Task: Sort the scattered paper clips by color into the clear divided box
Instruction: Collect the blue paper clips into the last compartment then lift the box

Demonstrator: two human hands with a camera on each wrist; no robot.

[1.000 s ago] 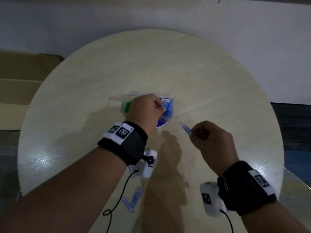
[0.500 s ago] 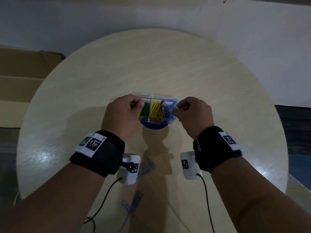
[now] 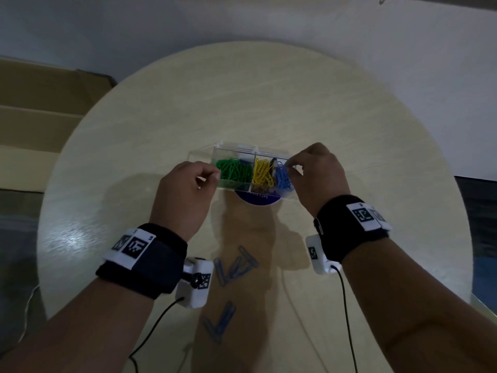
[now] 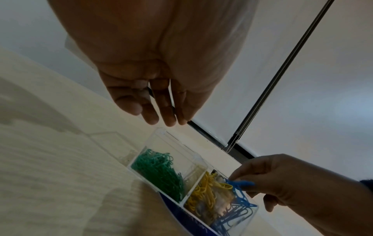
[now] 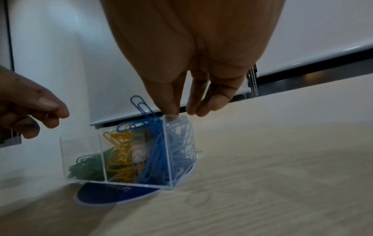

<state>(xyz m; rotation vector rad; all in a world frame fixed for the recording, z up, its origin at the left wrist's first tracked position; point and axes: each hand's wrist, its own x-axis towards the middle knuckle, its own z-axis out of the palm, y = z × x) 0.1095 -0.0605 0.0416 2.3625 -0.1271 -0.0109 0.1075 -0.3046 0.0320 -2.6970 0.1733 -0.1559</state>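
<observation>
The clear divided box [image 3: 203,157] stands mid-table on a blue round disc [image 3: 256,201]. It holds green clips [image 3: 233,170], yellow clips [image 3: 262,172] and blue clips [image 3: 284,181] in separate compartments. My right hand [image 3: 290,168] is over the blue compartment and pinches a blue paper clip [image 5: 140,104] that sticks up above the rim. My left hand [image 3: 213,176] hovers at the box's left side, fingers loosely curled, holding nothing. Several loose blue clips [image 3: 236,265] lie on the table near my wrists, and more [image 3: 219,323] lie closer to me.
The round pale wooden table [image 3: 349,130] stands against a white wall. Cardboard [image 3: 40,103] lies beyond its left edge. Cables run from both wrist cameras across the near table. A blind with a bead chain [image 5: 252,79] hangs behind the box.
My right hand carried a blue clip from the table right of the box to the blue compartment. My left hand left the top of the box and now hovers at its left side.
</observation>
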